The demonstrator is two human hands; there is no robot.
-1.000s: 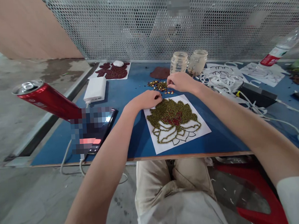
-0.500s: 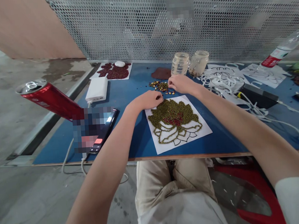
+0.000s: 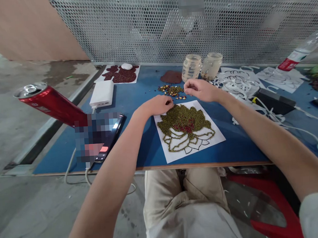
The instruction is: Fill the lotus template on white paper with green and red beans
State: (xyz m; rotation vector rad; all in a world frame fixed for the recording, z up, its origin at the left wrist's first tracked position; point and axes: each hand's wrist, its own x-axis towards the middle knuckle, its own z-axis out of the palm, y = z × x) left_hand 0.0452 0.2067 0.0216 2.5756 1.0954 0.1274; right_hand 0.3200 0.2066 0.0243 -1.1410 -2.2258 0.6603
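A white sheet (image 3: 215, 141) with a lotus flower drawing lies in front of me. Green beans (image 3: 175, 114) cover the upper petals, and red beans (image 3: 185, 126) fill the centre; several lower petals show only outlines. My left hand (image 3: 161, 103) rests at the sheet's top left corner, fingers curled; whatever they may hold is hidden. Just right of a loose pile of mixed beans and yellow kernels (image 3: 173, 90), my right hand (image 3: 200, 90) has its fingers pinched together. Anything between those fingertips is too small to make out.
Two clear jars (image 3: 191, 67) stand behind my right hand, near a brown flat patch (image 3: 171, 77). To the left are a red can (image 3: 53, 105), a phone (image 3: 110, 138) and a white power bank (image 3: 101, 93). Paper strips (image 3: 238, 87), cables and a bottle (image 3: 297, 58) occupy the right.
My right hand has shifted slightly right, off the edge of the bean pile, its fingers still pinched. The left hand stays at the sheet's corner.
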